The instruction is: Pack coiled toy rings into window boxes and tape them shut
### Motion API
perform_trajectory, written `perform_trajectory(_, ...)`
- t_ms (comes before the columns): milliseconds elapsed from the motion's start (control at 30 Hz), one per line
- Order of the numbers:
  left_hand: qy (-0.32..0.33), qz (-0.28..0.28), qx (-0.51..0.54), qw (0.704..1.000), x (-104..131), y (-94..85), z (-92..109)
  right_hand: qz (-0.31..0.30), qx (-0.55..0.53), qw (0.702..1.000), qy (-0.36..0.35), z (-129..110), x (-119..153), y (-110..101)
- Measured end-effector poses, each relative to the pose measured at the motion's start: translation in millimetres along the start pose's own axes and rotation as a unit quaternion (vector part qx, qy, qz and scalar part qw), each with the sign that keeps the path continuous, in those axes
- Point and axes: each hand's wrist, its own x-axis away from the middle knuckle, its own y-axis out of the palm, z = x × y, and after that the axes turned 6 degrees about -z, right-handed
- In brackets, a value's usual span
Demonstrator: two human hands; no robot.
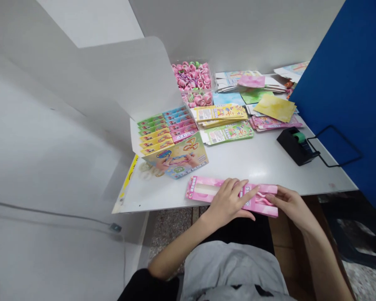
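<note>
A long pink cardboard box [206, 189] with a cut-out window lies across the table's front edge, its right end jutting past it. My left hand [227, 200] spans the middle of this box, fingers over the top and thumb along the near side. At the right end, my right hand [286, 202] grips the box, its thumb over the window. A pink wavy strip [262, 198] shows inside, running up to that thumb. Whether the thumb presses the strip or only the cardboard is hard to make out.
Left of centre stands an open display box [178, 161] packed with green, yellow, blue and pink boxes. Behind are a clear bin [194, 85] of pink coils, flat yellow cartons [221, 113] and green cartons [228, 133]. A black tape dispenser [296, 146] sits beside a blue panel [347, 96].
</note>
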Motion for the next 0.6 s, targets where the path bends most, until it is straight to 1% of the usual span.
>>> perform_trajectory(133, 0.025, -0.002, -0.014, 1.000, -14.7, -9.1, 12.4, 0.012, 0.005, 0.999, -0.035, -3.8, 0.8, 19.5)
perform_trajectory(233, 0.037, 0.000, -0.006, 0.999, -18.9, -11.9, 18.3, 0.043, 0.024, 0.996, -0.070, -4.2, 0.4, 31.8)
perform_trajectory(333, 0.041, 0.009, 0.034, 0.999, -9.6, -4.5, 24.9, 0.075, 0.013, 0.994, -0.081, -2.0, -0.8, 39.5)
perform_trajectory(433, 0.071, 0.027, 0.135, 0.988, 9.8, 12.9, 35.5, 0.108, -0.022, 0.991, -0.083, 1.5, -2.9, 40.7)
perform_trajectory(467, 0.066, 0.039, 0.184, 0.980, 15.6, 19.0, 38.5, 0.121, -0.030, 0.988, -0.087, 2.5, -3.7, 40.1)
perform_trajectory(500, 0.040, 0.056, 0.244, 0.967, 20.0, 24.4, 40.3, 0.134, -0.034, 0.986, -0.092, 3.2, -4.6, 39.4)
perform_trajectory(533, -0.014, 0.071, 0.315, 0.946, 22.4, 28.4, 40.6, 0.143, -0.036, 0.984, -0.097, 3.7, -5.4, 38.8)
perform_trajectory(567, -0.086, 0.091, 0.395, 0.910, 22.5, 31.0, 39.1, 0.147, -0.035, 0.984, -0.097, 3.9, -6.2, 38.8)
perform_trajectory(600, -0.163, 0.112, 0.474, 0.858, 20.6, 31.9, 36.0, 0.144, -0.035, 0.985, -0.093, 3.9, -6.9, 39.6)
